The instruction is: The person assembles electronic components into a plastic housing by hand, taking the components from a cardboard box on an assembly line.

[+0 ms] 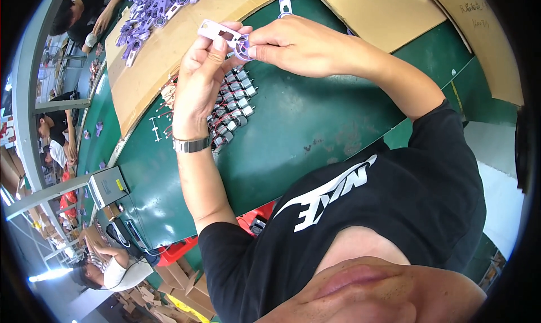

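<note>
Above the green table, my left hand (203,63) is closed on a white and purple plastic housing (221,32). This piece has a long flat body with a rectangular cutout and a round, spoked purple end. My right hand (287,45) pinches that round end between thumb and fingers. Whether the right fingers also hold something small cannot be made out. Below and beside my left wrist, several small silver motor-like parts (239,92) with red wires lie in rows, partly hidden by the forearm. Another similar housing (285,5) lies just beyond my right hand.
A heap of purple and white housings (155,10) covers part of a cardboard sheet (131,92) at the far left. More cardboard (383,10) lies far right, beside a cardboard box (490,47). A grey box (109,186) stands at left. Several people work beyond a metal frame (62,105).
</note>
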Demonstrator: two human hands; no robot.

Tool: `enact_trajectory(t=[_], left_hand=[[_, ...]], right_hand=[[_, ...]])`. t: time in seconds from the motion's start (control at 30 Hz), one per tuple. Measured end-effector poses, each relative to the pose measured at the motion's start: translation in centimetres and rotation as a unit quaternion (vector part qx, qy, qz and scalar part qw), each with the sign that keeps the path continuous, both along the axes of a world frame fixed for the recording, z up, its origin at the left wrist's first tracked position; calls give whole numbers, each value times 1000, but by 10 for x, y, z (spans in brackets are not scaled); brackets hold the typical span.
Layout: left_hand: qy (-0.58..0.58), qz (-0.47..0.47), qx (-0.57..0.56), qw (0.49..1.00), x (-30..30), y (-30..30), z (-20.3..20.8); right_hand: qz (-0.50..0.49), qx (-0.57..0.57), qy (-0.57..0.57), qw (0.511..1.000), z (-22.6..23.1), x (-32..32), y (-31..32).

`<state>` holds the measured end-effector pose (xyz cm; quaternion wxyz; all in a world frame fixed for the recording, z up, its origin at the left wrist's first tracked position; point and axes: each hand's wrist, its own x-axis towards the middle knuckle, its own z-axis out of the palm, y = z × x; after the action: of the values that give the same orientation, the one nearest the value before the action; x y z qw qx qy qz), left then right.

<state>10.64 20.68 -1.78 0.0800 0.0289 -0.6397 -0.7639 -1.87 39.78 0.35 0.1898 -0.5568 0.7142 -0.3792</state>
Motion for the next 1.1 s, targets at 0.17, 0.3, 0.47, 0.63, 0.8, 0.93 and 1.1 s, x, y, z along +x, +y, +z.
enact_trajectory(t=[0.17, 0.3, 0.47, 0.63, 0.8, 0.93, 1.1], left_hand=[[-17, -10, -11, 1000, 1, 2, -1], [-17, -14, -5, 1000, -1, 3, -2], [-19, -15, -13, 1000, -1, 5, -5], [20, 58, -1, 998, -3, 3, -5], [26, 44, -27, 998, -4, 1, 0], [32, 48, -28, 998, 2, -2, -2], [54, 33, 8, 998, -1, 0, -3]], right_hand=[[-30, -23, 31, 999, -9, 1, 2], [-19, 2, 0, 1000, -7, -1, 3], [-51, -84, 34, 995, -14, 4, 1], [-71, -129, 38, 988, -15, 12, 4], [-127, -260, 93, 953, -27, -7, 2], [-86, -164, -97, 978, 18, 3, 9], [-91, -292, 284, 909, 0, -2, 8]])
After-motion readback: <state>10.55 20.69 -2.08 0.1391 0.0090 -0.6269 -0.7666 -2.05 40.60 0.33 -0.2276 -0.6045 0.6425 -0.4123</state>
